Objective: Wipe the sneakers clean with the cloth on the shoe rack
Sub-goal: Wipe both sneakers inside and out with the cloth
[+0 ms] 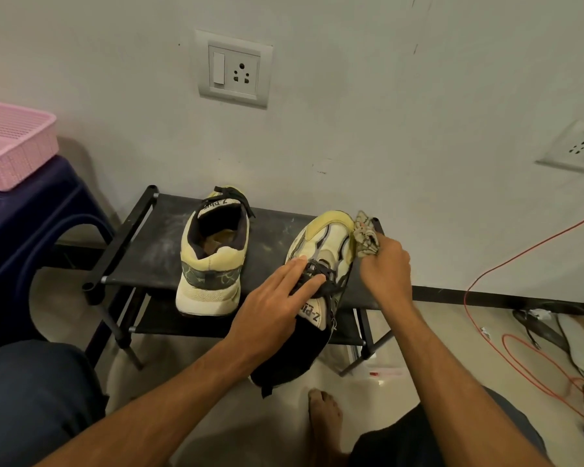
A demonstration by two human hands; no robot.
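Two yellow-and-cream sneakers stand on the top shelf of a black shoe rack (149, 251). The left sneaker (211, 254) stands alone, heel toward me. The right sneaker (324, 261) points its toe at the wall and its heel juts over the rack's front edge. My left hand (273, 305) lies on its laces and tongue with the fingers straight, holding it steady. My right hand (386, 267) grips a crumpled patterned cloth (364, 237) and presses it against the sneaker's right side near the toe.
A dark blue stool (24, 230) with a pink basket (11, 146) stands at the left. An orange cable (486, 335) loops over the floor at the right beside a flat sandal (573, 338). My bare foot (324, 419) rests below the rack. Wall sockets (235, 69) sit above.
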